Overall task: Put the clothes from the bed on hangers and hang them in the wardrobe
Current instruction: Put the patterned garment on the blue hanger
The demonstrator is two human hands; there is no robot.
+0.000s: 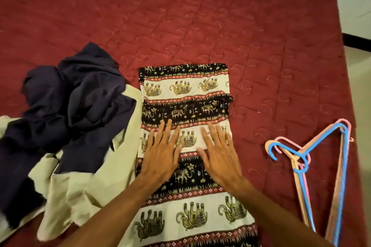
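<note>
Warm dim indoor light, soft shadows, wide-angle bending and blur at edges.

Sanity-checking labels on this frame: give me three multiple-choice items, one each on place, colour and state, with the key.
1. Where are the hangers relative to the print cloth?
A. left of it
B. right of it
C. on top of it

2. What colour is the bed cover?
A. red
B. green
C. white

3. What are the hands doing?
A. gripping a hanger
B. lifting the cloth
C. lying flat on the cloth

Key:
1 B: the hangers lie on the bed to the cloth's right, apart from it.
2 A: the quilted cover is dark red.
3 C: the left hand and right hand lie on the cloth with fingers straight.
</note>
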